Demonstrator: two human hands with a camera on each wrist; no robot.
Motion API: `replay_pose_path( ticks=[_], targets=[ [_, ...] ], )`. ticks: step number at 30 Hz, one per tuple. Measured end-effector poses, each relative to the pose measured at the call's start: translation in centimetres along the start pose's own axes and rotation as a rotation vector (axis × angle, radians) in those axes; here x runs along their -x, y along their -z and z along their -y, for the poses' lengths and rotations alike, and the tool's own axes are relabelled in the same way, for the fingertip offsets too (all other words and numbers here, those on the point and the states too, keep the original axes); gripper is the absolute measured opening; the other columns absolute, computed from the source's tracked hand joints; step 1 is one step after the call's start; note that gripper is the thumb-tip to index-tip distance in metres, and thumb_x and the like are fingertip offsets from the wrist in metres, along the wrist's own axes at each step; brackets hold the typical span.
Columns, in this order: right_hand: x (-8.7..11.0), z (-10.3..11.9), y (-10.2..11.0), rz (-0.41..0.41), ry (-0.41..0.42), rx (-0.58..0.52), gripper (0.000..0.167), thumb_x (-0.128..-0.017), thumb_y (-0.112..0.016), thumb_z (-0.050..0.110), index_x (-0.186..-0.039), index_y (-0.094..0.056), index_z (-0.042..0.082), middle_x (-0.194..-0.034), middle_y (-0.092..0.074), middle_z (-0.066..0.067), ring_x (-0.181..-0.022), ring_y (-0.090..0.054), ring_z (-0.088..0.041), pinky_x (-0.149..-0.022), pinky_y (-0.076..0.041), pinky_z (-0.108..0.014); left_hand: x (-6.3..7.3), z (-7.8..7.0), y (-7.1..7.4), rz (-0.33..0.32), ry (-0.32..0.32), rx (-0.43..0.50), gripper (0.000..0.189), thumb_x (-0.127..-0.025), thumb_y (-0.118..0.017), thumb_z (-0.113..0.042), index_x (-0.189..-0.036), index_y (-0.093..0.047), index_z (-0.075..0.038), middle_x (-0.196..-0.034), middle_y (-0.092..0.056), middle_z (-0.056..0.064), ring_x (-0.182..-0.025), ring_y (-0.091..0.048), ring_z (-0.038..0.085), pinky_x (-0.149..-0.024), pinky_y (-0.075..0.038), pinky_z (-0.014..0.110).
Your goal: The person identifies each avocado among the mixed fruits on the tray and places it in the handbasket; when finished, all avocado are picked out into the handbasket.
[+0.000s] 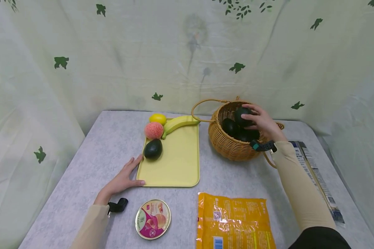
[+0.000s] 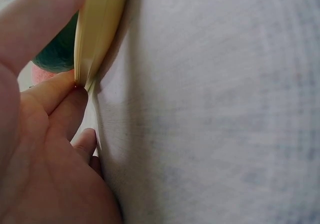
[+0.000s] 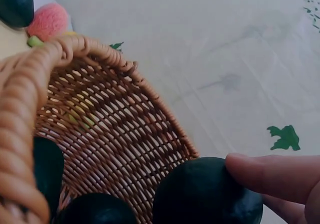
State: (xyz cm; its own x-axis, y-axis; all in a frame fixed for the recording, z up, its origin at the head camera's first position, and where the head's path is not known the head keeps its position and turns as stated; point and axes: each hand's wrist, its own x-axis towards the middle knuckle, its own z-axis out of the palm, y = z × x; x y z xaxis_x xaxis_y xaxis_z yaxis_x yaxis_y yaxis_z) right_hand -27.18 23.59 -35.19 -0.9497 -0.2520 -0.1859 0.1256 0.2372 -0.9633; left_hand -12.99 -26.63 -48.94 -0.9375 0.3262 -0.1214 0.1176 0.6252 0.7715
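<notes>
My right hand (image 1: 264, 123) holds a dark green avocado (image 1: 241, 116) between thumb and fingers at the mouth of a wicker basket (image 1: 233, 152). Below it in the basket lie more dark avocados (image 1: 229, 127), partly hidden by the hand and rim. In the right wrist view, the thumb presses the side of the held avocado (image 3: 205, 194). My left hand (image 1: 122, 180) touches the near left corner of a yellow tray (image 1: 177, 169), its fingers spread along the rim. On that tray are an avocado (image 1: 153, 149), a pink peach-like fruit (image 1: 154, 130), a lemon (image 1: 158, 119) and a banana (image 1: 179, 124).
A round tin (image 1: 153, 219) with a fruit label lies in front of the tray. An orange packet (image 1: 235, 223) lies at the front right. Behind the right forearm is a flat printed packet (image 1: 319, 180). The basket's looped handles (image 1: 202, 101) stick out sideways.
</notes>
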Motion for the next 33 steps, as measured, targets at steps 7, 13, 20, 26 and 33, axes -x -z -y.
replay_pose_path(
  ticks=[7, 13, 20, 26, 33],
  targets=[
    [-0.5, -0.1, 0.2, 0.001, -0.008, 0.026, 0.056, -0.102, -0.045, 0.010, -0.152, -0.020, 0.006, -0.155, -0.008, -0.022, -0.132, -0.031, -0.043, -0.102, -0.035, -0.055, 0.1, 0.0, -0.1, -0.003, 0.001, -0.007, 0.097, -0.079, -0.079, -0.029, -0.153, -0.019, -0.008, -0.156, -0.013, 0.022, -0.141, 0.001, 0.044, -0.104, -0.008, 0.068],
    [-0.4, 0.1, 0.1, 0.003, 0.001, 0.083, 0.056, -0.101, -0.047, 0.011, -0.150, -0.023, 0.003, -0.155, -0.012, -0.023, -0.136, -0.027, -0.039, -0.107, -0.028, -0.052, 0.0, 0.0, 0.0, -0.005, -0.001, -0.014, 0.097, -0.079, -0.078, -0.029, -0.153, -0.019, -0.008, -0.156, -0.013, 0.023, -0.141, 0.001, 0.044, -0.104, -0.008, 0.068],
    [0.2, 0.5, -0.4, 0.009, 0.033, 0.038, 0.054, -0.101, -0.049, 0.012, -0.148, -0.027, 0.001, -0.150, -0.023, -0.025, -0.133, -0.031, -0.039, -0.107, -0.029, -0.050, 0.0, 0.1, 0.1, -0.006, -0.003, -0.019, 0.098, -0.079, -0.079, -0.030, -0.153, -0.019, -0.007, -0.156, -0.013, 0.022, -0.141, 0.001, 0.044, -0.105, -0.008, 0.068],
    [0.4, 0.9, -1.2, 0.038, 0.095, -0.015, 0.052, -0.101, -0.049, 0.014, -0.148, -0.029, 0.003, -0.148, -0.029, -0.021, -0.132, -0.034, -0.037, -0.105, -0.034, -0.047, -0.1, 0.2, 0.1, -0.007, -0.006, -0.018, 0.098, -0.079, -0.079, -0.030, -0.153, -0.019, -0.007, -0.156, -0.013, 0.022, -0.141, 0.001, 0.044, -0.105, -0.008, 0.068],
    [0.5, 2.0, -3.4, 0.137, 0.176, -0.080, 0.052, -0.100, -0.052, 0.016, -0.147, -0.032, 0.004, -0.146, -0.032, -0.020, -0.130, -0.038, -0.038, -0.104, -0.035, -0.048, 0.0, 0.2, 0.0, -0.007, -0.012, -0.012, 0.098, -0.079, -0.079, -0.029, -0.153, -0.019, -0.006, -0.156, -0.014, 0.022, -0.141, 0.001, 0.044, -0.105, -0.007, 0.068]
  ],
)
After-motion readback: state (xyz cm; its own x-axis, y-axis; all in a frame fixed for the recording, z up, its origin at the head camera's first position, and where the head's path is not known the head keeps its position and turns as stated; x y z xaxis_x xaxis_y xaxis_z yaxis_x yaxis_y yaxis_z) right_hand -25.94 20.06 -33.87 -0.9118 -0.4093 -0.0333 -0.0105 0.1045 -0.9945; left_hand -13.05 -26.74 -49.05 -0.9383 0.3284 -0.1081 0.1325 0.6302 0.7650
